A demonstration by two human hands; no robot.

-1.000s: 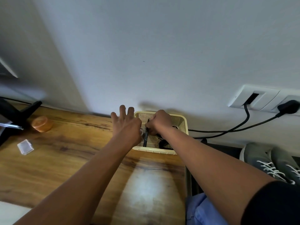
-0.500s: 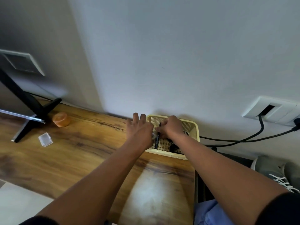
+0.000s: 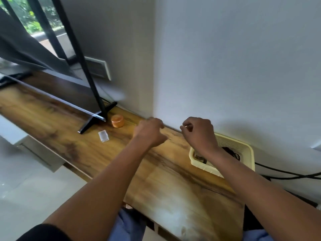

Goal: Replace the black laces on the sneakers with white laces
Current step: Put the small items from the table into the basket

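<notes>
With dark laces (image 3: 231, 152) coiled in the cream perforated plastic basket (image 3: 246, 150) at right of frame, removal looks done, though no sneakers show, while the left hand (image 3: 149, 132) and right hand (image 3: 199, 132) hover above the wooden desk (image 3: 86, 136), fingers curled, apparently empty.

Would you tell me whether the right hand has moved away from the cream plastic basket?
Yes: the right hand has lifted out of the cream plastic basket, leftward.

Bare wooden shelf (image 3: 107, 159) left of basket (image 3: 246, 152); orange lid (image 3: 117, 120), clear box (image 3: 103, 136), stand foot (image 3: 93, 121) crowd its far-left.
</notes>
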